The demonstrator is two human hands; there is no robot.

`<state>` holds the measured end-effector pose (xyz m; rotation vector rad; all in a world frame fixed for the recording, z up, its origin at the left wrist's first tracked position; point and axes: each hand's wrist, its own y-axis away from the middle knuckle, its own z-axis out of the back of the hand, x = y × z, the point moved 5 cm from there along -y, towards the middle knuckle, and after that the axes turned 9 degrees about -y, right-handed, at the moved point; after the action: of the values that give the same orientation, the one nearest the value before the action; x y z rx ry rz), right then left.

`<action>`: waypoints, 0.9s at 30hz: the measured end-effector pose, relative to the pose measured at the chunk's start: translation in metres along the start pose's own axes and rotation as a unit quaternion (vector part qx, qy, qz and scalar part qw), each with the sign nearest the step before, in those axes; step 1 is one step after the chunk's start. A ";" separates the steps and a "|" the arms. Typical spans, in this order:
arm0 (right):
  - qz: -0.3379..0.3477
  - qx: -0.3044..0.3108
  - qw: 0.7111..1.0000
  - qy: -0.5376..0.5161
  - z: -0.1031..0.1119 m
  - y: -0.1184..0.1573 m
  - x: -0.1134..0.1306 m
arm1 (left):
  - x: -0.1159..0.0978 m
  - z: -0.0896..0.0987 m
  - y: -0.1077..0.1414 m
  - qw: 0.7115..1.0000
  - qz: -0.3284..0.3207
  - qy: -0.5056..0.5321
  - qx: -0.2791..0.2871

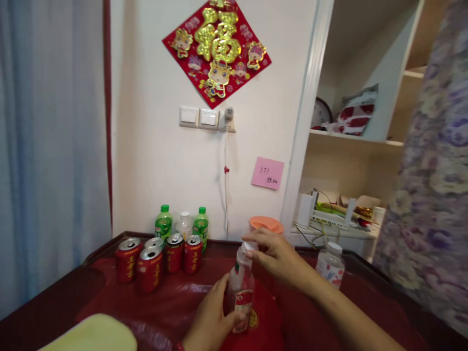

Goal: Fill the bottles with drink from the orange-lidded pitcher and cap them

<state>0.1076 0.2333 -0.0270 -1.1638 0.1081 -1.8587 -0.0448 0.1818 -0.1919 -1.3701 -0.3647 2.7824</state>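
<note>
Nearest to me, at the lower left, is a smooth, pale yellow object (98, 336) with a rounded corner, cut off by the edge of my view. The dark red table (175, 302) spreads under everything, its glossy covering wrinkled and catching the light. A blue curtain (51, 122) hangs in soft vertical folds on the left; a flowered curtain (431, 185) hangs on the right, beside pale, straight-edged shelves (351, 138). On the plain wall is a red diamond-shaped decoration (219, 53) with shiny, raised gold figures.

My left hand (214, 317) curls around the clear bottle (239, 292), thumb across its front near the red-and-white label. The bottle stands nearly upright in front of me, over a bright red piece (266, 312) with a gold emblem. My right hand (274, 253) reaches over from the side, thumb and fingers pinching the round white cap (250, 246) at the bottle's mouth.

Behind my hands sits a shallow orange bowl (266, 225). To the right stands a clear plastic jar (331, 265) with a white lid. At the back left are two green-capped bottles (163, 222) with a white-capped bottle (185, 224) between them. Five shiny red cans (128, 261) with silvery tops cluster in front. A flat, square pink note (268, 173) sticks to the wall.
</note>
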 end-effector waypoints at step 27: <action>-0.106 -0.031 0.980 -0.163 -0.014 0.010 -0.029 | -0.004 0.004 0.005 1.000 -0.011 0.020 -0.018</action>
<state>0.1078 0.2433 -0.0591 -1.5583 -0.1510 -1.8276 -0.0454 0.1754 -0.1877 -1.4168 -0.4269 2.7399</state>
